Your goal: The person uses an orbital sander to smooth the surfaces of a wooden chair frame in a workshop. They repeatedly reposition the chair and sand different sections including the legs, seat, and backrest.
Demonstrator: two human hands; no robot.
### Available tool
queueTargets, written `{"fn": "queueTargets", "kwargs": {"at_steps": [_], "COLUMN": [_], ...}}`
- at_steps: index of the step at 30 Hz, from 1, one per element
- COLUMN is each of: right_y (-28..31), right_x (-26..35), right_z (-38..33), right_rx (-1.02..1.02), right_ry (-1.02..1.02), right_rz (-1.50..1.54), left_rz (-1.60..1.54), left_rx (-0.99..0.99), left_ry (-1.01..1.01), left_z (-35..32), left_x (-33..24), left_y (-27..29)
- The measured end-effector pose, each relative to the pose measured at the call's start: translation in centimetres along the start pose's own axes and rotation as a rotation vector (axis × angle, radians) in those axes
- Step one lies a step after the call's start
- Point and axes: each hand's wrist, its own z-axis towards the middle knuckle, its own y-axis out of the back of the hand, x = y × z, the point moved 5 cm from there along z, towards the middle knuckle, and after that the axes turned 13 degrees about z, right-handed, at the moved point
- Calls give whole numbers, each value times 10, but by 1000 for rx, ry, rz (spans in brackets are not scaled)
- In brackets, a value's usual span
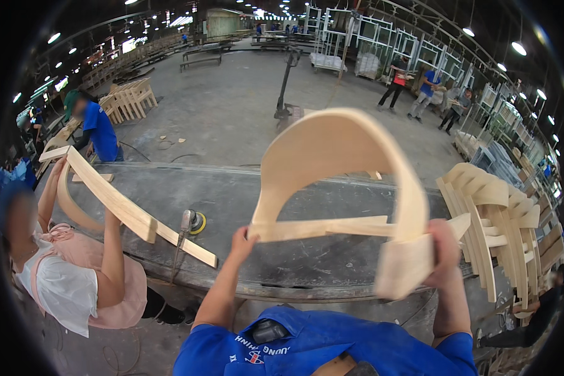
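Observation:
Between my two hands is a pale wooden chair frame (341,141), with a wide curved back and straight legs, held up over the dark worktable (282,266). My left hand (243,243) grips its left end, where the curved back meets a straight rail. At the right, my right hand (445,250) is wrapped round the frame beside a thick block-like end, which hides part of the fingers. A sander (188,225) with a yellow pad rim stands on the table, left of my left hand.
At the left, a co-worker (75,263) in a pink apron holds another wooden frame (109,194). Several similar frames (492,219) are stacked to the right. Across the table are a person in blue (100,128) and a pallet jack (286,88).

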Motion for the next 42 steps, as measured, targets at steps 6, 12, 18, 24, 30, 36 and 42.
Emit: {"fn": "queueTargets", "kwargs": {"at_steps": [6, 12, 18, 24, 30, 36, 42], "right_y": [72, 37, -23, -14, -20, -37, -36], "right_x": [-66, -168, -213, -237, -223, -192, -187], "right_z": [-91, -150, -198, -233, -264, -295, -310], "right_rx": [-585, -719, -644, -425, -391, -324, -289], "right_ry": [-56, -194, -240, -548, -558, -894, -965], "right_rz": [184, 402, 400, 335, 4, 28, 11], "left_rz": [-374, -187, -526, -210, -242, -142, -239], "left_rx": [-340, -589, -598, -478, -506, -436, -394], "left_ry": [-205, -528, -675, -536, -472, -453, -425], "left_z": [-3, -52, -80, -128, -160, -202, -212], "left_x": [-168, -265, -267, -255, -235, -216, -205], "left_y": [151, 183, 126, 101, 78, 82, 84]}}
